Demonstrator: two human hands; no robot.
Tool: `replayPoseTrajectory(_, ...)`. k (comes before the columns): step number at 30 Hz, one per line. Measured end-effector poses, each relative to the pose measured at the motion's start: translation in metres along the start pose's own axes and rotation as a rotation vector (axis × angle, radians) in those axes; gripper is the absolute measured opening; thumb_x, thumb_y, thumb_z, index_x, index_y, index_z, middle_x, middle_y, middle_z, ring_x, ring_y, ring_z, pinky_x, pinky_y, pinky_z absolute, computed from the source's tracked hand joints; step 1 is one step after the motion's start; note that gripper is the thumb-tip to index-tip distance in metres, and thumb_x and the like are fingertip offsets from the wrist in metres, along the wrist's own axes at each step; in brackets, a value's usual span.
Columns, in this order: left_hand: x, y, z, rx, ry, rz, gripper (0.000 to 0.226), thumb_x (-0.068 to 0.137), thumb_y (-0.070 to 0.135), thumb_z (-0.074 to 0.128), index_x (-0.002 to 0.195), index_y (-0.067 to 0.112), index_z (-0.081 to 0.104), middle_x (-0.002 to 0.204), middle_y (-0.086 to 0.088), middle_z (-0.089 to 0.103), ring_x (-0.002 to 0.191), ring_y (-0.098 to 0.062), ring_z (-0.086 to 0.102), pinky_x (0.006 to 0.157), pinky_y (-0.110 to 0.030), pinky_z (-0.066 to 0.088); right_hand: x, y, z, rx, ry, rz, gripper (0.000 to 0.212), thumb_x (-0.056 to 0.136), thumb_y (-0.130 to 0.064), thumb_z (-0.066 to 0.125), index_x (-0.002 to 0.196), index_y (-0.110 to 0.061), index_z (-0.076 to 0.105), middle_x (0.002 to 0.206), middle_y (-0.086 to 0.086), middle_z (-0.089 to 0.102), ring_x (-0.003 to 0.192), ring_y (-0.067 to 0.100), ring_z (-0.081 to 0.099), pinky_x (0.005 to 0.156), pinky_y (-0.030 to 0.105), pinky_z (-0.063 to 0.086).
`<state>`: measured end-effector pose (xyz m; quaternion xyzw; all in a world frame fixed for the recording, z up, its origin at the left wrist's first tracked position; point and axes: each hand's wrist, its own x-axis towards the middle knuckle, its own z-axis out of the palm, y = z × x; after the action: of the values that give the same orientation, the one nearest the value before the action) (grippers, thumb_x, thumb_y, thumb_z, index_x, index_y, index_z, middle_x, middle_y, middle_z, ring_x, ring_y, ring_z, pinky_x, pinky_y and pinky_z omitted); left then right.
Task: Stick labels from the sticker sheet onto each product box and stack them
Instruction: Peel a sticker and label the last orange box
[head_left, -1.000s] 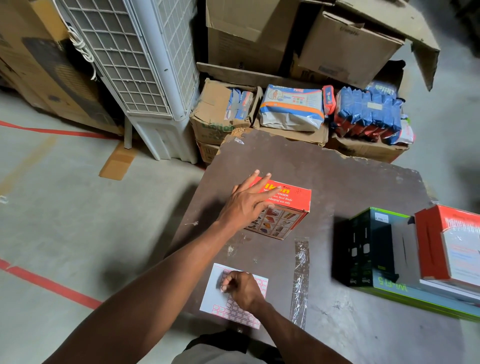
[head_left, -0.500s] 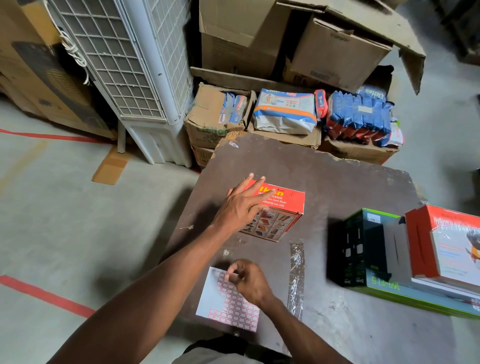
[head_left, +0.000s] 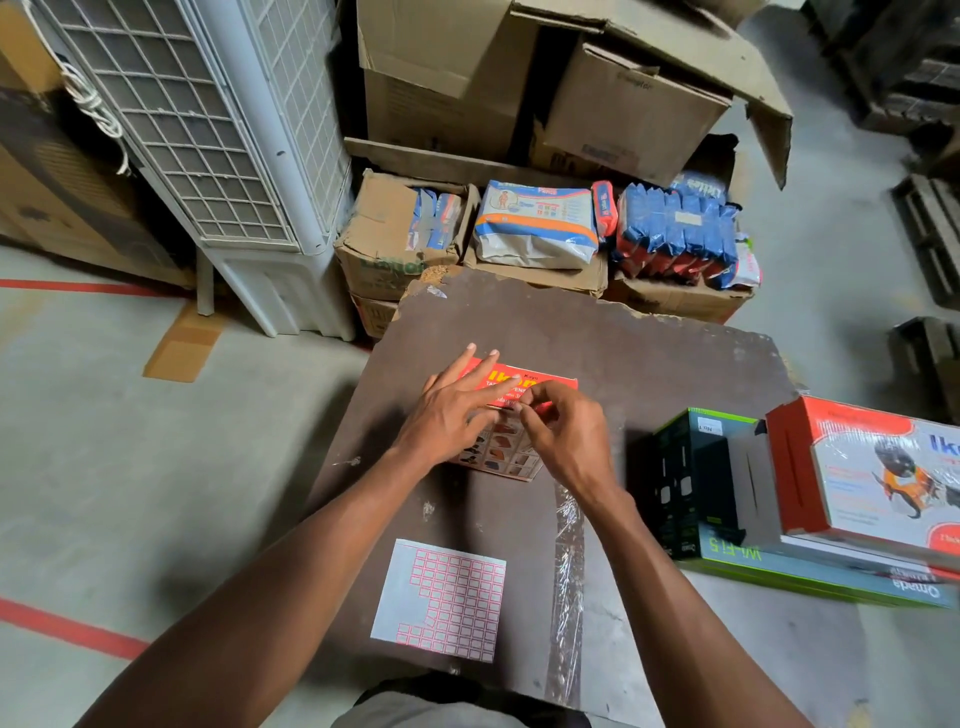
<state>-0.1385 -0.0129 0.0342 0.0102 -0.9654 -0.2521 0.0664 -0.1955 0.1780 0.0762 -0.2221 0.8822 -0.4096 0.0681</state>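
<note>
1. The fingers (head_left: 485, 371) of the left hand (head_left: 449, 415) lie straight and spread, pressing flat on the top of the red product box (head_left: 540, 384); they curl round nothing.
2. The right hand (head_left: 563, 434) hovers over the same box with its thumb and forefinger drawn together at the box's front top edge, beside the left fingertips. They seem to pinch a small label, but it is too small and too hidden to make out plainly.
3. The red product box sits on the dark brown board (head_left: 623, 353), near its middle, with its picture-printed side facing the person and both hands covering much of it.
4. The sticker sheet (head_left: 441, 597) lies flat on the board nearer the person, well apart from both hands. Red-bordered labels fill most of it; the upper left part is bare backing.
5. A strip of clear tape (head_left: 566, 587) lies along the board just right of the sheet.
6. To the right, a red-and-white box (head_left: 878, 478) rests on top of a black-and-green box (head_left: 696, 467), stacked on the grey floor (head_left: 104, 467) beside the board.
7. Beyond the board stand cardboard cartons (head_left: 405, 239) with packaged goods and a white air cooler (head_left: 244, 156).
</note>
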Motion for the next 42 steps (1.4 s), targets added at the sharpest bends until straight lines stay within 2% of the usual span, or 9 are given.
replayPoseTrajectory(4, -0.002, 0.005, 0.003, -0.015, 0.059, -0.019, 0.062, 0.096, 0.017, 0.065, 0.147, 0.047, 0.045, 0.165, 0.007, 0.029, 0.157, -0.02, 0.009, 0.111, -0.057, 0.033, 0.002, -0.002, 0.0, -0.197, -0.026, -0.093, 0.01, 0.091, -0.035, 0.073, 0.091, -0.027, 0.067, 0.097, -0.017, 0.056, 0.08, 0.014, 0.063, 0.065, 0.032, 0.051)
replayPoseTrajectory(9, -0.004, 0.004, 0.006, -0.013, 0.08, -0.011, 0.063, 0.096, 0.015, 0.064, 0.148, 0.046, 0.046, 0.164, 0.007, 0.031, 0.156, -0.019, 0.011, 0.11, -0.054, 0.034, 0.003, -0.006, 0.003, -0.243, -0.061, -0.107, 0.012, 0.088, -0.031, 0.076, 0.084, -0.029, 0.065, 0.093, -0.019, 0.052, 0.077, 0.015, 0.062, 0.065, 0.028, 0.041)
replayPoseTrajectory(14, -0.001, 0.004, 0.006, -0.037, 0.076, -0.017, 0.063, 0.095, 0.016, 0.066, 0.147, 0.045, 0.047, 0.164, 0.008, 0.032, 0.156, -0.019, 0.012, 0.113, -0.055, 0.032, 0.007, -0.006, 0.004, -0.313, -0.063, -0.091, 0.012, 0.09, -0.031, 0.074, 0.085, -0.027, 0.063, 0.099, -0.007, 0.063, 0.079, 0.021, 0.063, 0.067, 0.035, 0.051)
replayPoseTrajectory(19, -0.001, 0.004, 0.005, -0.042, 0.079, -0.008, 0.064, 0.094, 0.014, 0.067, 0.147, 0.044, 0.047, 0.163, 0.006, 0.033, 0.156, -0.021, 0.015, 0.113, -0.055, 0.032, 0.01, -0.003, 0.006, -0.323, -0.049, -0.078, 0.011, 0.091, -0.033, 0.072, 0.089, -0.026, 0.065, 0.099, -0.009, 0.063, 0.081, 0.02, 0.063, 0.064, 0.03, 0.044)
replayPoseTrajectory(25, -0.003, 0.004, 0.006, -0.035, 0.073, -0.013, 0.064, 0.095, 0.017, 0.066, 0.148, 0.044, 0.045, 0.164, 0.007, 0.031, 0.156, -0.02, 0.012, 0.114, -0.053, 0.03, 0.01, -0.001, 0.009, -0.331, -0.032, -0.078, 0.01, 0.091, -0.036, 0.07, 0.093, -0.027, 0.066, 0.101, -0.01, 0.062, 0.085, 0.021, 0.064, 0.067, 0.032, 0.047)
replayPoseTrajectory(28, -0.003, 0.004, 0.007, -0.036, 0.068, -0.019, 0.061, 0.096, 0.018, 0.066, 0.148, 0.043, 0.046, 0.164, 0.008, 0.03, 0.156, -0.019, 0.011, 0.115, -0.055, 0.029, 0.008, 0.0, 0.014, -0.338, 0.015, -0.114, 0.012, 0.091, -0.034, 0.07, 0.099, -0.027, 0.064, 0.103, -0.008, 0.065, 0.084, 0.024, 0.067, 0.067, 0.036, 0.052)
replayPoseTrajectory(33, 0.0, 0.003, 0.006, -0.047, 0.066, -0.028, 0.051, 0.096, 0.019, 0.066, 0.142, 0.036, 0.056, 0.164, 0.007, 0.031, 0.156, -0.019, 0.011, 0.115, -0.056, 0.029, 0.001, 0.001, 0.014, -0.209, 0.085, -0.171, 0.039, 0.093, -0.03, 0.073, 0.126, -0.029, 0.054, 0.104, -0.003, 0.075, 0.083, 0.021, 0.073, 0.065, 0.03, 0.05)
replayPoseTrajectory(37, 0.002, 0.005, 0.003, -0.073, 0.071, -0.015, 0.057, 0.096, 0.018, 0.065, 0.146, 0.042, 0.05, 0.163, 0.006, 0.032, 0.156, -0.021, 0.013, 0.114, -0.056, 0.03, -0.004, 0.013, 0.01, -0.121, 0.146, -0.218, 0.018, 0.097, -0.025, 0.065, 0.115, -0.025, 0.064, 0.109, -0.004, 0.069, 0.086, 0.018, 0.065, 0.073, 0.04, 0.056)
replayPoseTrajectory(42, -0.001, 0.005, 0.003, -0.067, 0.07, -0.008, 0.061, 0.096, 0.013, 0.063, 0.147, 0.044, 0.047, 0.164, 0.006, 0.032, 0.156, -0.021, 0.012, 0.114, -0.057, 0.032, -0.004, 0.02, 0.017, -0.343, 0.139, -0.33, 0.014, 0.093, -0.032, 0.068, 0.105, -0.028, 0.072, 0.108, -0.007, 0.066, 0.094, 0.021, 0.055, 0.07, 0.039, 0.042)
